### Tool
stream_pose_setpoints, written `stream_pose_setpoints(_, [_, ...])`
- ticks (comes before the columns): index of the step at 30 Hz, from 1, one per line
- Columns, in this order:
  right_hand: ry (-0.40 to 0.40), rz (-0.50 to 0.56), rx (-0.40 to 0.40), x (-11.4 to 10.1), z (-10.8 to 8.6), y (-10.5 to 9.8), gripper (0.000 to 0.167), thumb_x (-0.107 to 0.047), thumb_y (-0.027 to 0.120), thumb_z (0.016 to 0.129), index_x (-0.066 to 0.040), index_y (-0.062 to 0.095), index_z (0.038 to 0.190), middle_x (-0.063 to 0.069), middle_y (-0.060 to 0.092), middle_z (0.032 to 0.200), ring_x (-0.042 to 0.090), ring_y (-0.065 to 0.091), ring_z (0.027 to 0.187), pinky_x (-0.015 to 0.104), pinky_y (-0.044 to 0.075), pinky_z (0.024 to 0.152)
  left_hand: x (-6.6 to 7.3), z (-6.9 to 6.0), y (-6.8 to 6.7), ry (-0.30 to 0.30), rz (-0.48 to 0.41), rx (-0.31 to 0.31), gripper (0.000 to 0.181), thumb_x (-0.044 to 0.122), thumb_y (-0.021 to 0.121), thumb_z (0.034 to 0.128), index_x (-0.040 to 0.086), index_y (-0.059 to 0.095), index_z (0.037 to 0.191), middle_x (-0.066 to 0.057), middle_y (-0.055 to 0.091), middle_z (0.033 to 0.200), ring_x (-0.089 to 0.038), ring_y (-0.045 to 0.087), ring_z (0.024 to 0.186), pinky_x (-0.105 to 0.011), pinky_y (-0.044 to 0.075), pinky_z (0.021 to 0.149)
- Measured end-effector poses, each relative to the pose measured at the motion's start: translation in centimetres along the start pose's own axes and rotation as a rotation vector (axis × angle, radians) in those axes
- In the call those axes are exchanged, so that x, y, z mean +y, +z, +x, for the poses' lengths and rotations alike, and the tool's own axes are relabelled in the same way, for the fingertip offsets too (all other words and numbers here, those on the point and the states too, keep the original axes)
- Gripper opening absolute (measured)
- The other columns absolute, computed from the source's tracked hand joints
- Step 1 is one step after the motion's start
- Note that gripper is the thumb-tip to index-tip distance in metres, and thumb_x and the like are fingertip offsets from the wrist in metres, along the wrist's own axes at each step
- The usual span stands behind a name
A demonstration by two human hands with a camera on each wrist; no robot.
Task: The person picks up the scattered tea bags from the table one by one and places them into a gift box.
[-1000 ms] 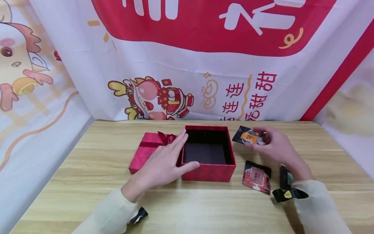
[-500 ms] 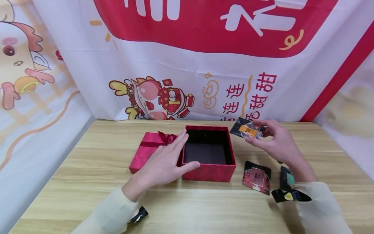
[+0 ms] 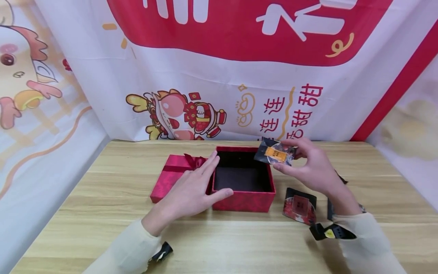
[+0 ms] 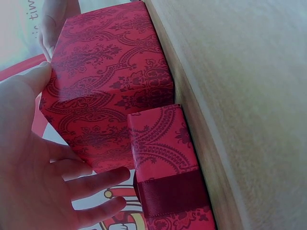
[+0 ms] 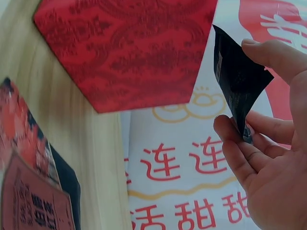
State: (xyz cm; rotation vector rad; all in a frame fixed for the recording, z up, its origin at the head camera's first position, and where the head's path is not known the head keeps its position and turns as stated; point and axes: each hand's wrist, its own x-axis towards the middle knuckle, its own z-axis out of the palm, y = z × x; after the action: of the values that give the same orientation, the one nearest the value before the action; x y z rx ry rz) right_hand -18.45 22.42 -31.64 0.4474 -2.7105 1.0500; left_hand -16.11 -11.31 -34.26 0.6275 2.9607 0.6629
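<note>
A dark sachet with an orange label (image 3: 276,153) is pinched between the thumb and fingers of my right hand (image 3: 313,163). It hangs above the right back rim of a red patterned gift box (image 3: 243,201), which stands without its lid and has a black inside. In the right wrist view the sachet (image 5: 235,72) shows its dark side, apart from the box's outer wall (image 5: 129,52). My left hand (image 3: 188,194) rests at the box's left side, fingers extended. The left wrist view has its thumb and fingertips against the box wall (image 4: 105,81).
The box lid (image 3: 169,177) with a dark red ribbon bow lies left of the box. A black-and-red sachet (image 3: 299,206) lies to the right on the wooden table (image 3: 239,243). Other dark packets are partly hidden by the right forearm. A printed cloth (image 3: 205,68) hangs behind.
My right hand has lifted the orange-labelled sachet from beside the box and carried it left, over the box's right back rim. The left hand has stayed in place.
</note>
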Motion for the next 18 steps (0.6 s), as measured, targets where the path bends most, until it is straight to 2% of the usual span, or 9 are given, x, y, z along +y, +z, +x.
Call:
stream_pose_setpoints(8, [-0.05, 0.014, -0.015, -1.2, 0.0, 1.4, 0.064, -0.038, 0.087, 0.089, -0.018, 0.063, 0.144, 0.004, 0.065, 0.133, 0.022, 0.063, 0.108, 0.021, 0.054, 0.088, 0.1, 0.0, 0.0, -0.01, -0.01, -0.008, 0.108, 0.087, 0.053, 0.0894, 0.025, 0.019, 0.172, 0.013, 0.009, 0.18, -0.029, 0.047, 0.154, -0.056, 0.047, 0.116])
stream_pose_setpoints(14, [-0.075, 0.047, -0.042, -2.3, 0.4, 2.6, 0.066, -0.036, 0.089, 0.087, -0.019, 0.063, 0.145, 0.002, 0.066, 0.135, 0.021, 0.061, 0.111, 0.037, 0.056, 0.094, -0.1, -0.2, -0.1, -0.017, -0.014, -0.007, 0.106, 0.084, 0.054, 0.091, 0.025, 0.019, 0.172, 0.014, 0.008, 0.18, -0.028, 0.043, 0.157, -0.06, 0.044, 0.118])
stream_pose_setpoints(18, [-0.062, 0.052, -0.067, -2.9, 0.5, 3.1, 0.067, -0.041, 0.089, 0.086, -0.022, 0.063, 0.145, 0.0, 0.063, 0.14, 0.021, 0.06, 0.115, 0.044, 0.055, 0.097, 0.0, -0.1, 0.0, -0.01, -0.022, -0.007, 0.105, 0.082, 0.056, 0.0919, 0.025, 0.019, 0.172, 0.014, 0.008, 0.18, -0.028, 0.043, 0.157, -0.06, 0.043, 0.119])
